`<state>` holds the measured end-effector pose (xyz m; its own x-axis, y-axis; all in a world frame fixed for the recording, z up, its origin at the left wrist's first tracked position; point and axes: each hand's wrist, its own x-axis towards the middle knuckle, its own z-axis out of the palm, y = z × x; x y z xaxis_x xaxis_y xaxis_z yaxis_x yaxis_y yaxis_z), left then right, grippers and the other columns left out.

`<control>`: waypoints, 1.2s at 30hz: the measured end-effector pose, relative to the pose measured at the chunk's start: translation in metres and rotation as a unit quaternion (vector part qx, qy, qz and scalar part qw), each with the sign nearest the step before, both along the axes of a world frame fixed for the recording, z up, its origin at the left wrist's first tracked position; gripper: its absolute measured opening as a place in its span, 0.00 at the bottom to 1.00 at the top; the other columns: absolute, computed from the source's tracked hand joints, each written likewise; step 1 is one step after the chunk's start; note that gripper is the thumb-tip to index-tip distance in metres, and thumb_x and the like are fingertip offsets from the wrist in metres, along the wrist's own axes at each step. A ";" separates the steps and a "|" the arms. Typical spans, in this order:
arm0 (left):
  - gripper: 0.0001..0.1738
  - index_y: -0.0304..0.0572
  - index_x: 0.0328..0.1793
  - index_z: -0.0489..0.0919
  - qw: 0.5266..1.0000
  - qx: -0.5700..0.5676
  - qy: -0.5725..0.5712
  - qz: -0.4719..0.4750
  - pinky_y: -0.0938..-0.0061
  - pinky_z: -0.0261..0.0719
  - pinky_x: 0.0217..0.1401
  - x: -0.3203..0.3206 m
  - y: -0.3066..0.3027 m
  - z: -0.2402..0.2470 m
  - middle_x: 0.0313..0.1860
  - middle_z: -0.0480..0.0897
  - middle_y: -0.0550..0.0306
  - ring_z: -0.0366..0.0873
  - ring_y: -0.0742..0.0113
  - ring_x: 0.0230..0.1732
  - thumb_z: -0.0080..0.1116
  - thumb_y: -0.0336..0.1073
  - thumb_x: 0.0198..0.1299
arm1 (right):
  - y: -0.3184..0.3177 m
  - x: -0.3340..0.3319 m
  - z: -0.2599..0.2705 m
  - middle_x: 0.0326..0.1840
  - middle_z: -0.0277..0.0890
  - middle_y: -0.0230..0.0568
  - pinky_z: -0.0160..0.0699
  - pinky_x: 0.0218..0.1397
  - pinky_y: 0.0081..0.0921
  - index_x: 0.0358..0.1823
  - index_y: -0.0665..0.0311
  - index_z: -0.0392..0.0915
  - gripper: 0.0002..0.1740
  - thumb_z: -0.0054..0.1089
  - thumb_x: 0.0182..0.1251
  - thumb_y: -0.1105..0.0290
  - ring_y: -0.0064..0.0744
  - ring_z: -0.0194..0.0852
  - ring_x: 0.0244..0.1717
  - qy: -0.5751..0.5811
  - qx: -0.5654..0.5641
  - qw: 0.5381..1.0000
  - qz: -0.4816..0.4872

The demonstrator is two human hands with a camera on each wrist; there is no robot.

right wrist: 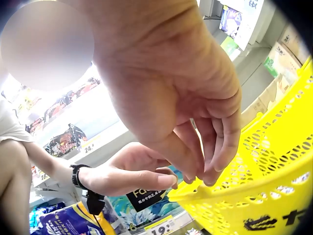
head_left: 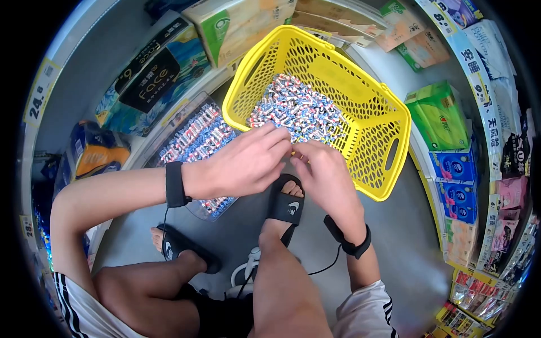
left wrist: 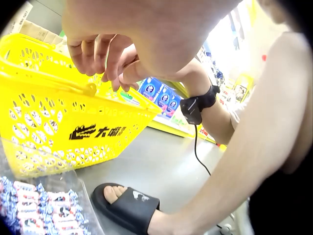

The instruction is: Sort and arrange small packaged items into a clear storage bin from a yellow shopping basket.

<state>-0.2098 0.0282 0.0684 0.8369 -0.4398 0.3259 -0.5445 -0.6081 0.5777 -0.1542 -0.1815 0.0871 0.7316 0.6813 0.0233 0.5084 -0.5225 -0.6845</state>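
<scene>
Both hands meet above the near rim of a yellow basket (head_left: 401, 115), their bent fingertips close together. The left hand (head_left: 242, 160) comes from the left, palm down; the right hand (head_left: 327, 172) comes from the right with thumb and index finger drawn together. Whether anything small is between the fingertips cannot be told. Many small wrapped candies (head_left: 298, 110) lie in the basket. More wrapped candies (head_left: 194, 132) fill a clear tray beneath the left forearm. In the right wrist view, the right hand (right wrist: 181, 93) hangs beside the basket rim (right wrist: 188, 193), near the left hand (right wrist: 132, 169).
Shelves with tissue packs (head_left: 439, 115) and blue packages (head_left: 453, 166) curve along the right. A large dark box (head_left: 152, 79) stands on the left shelf. Sandalled feet (head_left: 287, 205) rest on the grey floor near the basket. A black cable (head_left: 327, 267) runs from the right wristband.
</scene>
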 end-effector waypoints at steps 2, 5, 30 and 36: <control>0.14 0.27 0.48 0.78 1.000 0.018 0.002 0.000 0.54 0.79 0.59 0.014 -0.008 0.005 0.49 0.77 0.42 0.77 0.43 0.53 0.64 0.28 0.59 | -0.006 0.014 0.002 0.42 0.85 0.57 0.85 0.51 0.50 0.47 0.72 0.87 0.10 0.67 0.64 0.80 0.59 0.87 0.46 -0.027 -0.031 0.999 -0.006; 0.13 0.23 0.47 0.79 0.997 -0.030 0.059 0.033 0.52 0.80 0.60 0.033 -0.021 0.000 0.48 0.79 0.36 0.79 0.37 0.53 0.59 0.26 0.58 | -0.011 0.033 -0.002 0.44 0.86 0.59 0.85 0.54 0.51 0.47 0.73 0.87 0.10 0.66 0.65 0.79 0.60 0.87 0.47 -0.047 -0.041 0.998 -0.013; 0.12 0.29 0.43 0.86 0.959 0.121 0.246 -0.075 0.51 0.81 0.46 0.197 -0.036 -0.083 0.37 0.87 0.33 0.86 0.36 0.42 0.57 0.23 0.54 | 0.006 0.184 -0.091 0.64 0.88 0.50 0.83 0.67 0.41 0.66 0.56 0.86 0.26 0.62 0.65 0.72 0.50 0.86 0.64 0.107 -0.392 0.910 0.079; 0.11 0.30 0.43 0.87 0.901 0.295 0.307 -0.080 0.50 0.81 0.44 0.208 -0.032 -0.106 0.39 0.89 0.34 0.86 0.36 0.39 0.56 0.29 0.64 | 0.009 0.196 -0.151 0.67 0.88 0.44 0.82 0.70 0.39 0.70 0.47 0.86 0.31 0.62 0.62 0.72 0.49 0.85 0.67 0.138 -0.410 0.880 0.198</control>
<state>-0.0020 -0.0042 -0.0377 0.6902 -0.5169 -0.5064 -0.3413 -0.8496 0.4021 0.0421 -0.1724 -0.0635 0.3341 0.5884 -0.7364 0.6344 -0.7181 -0.2860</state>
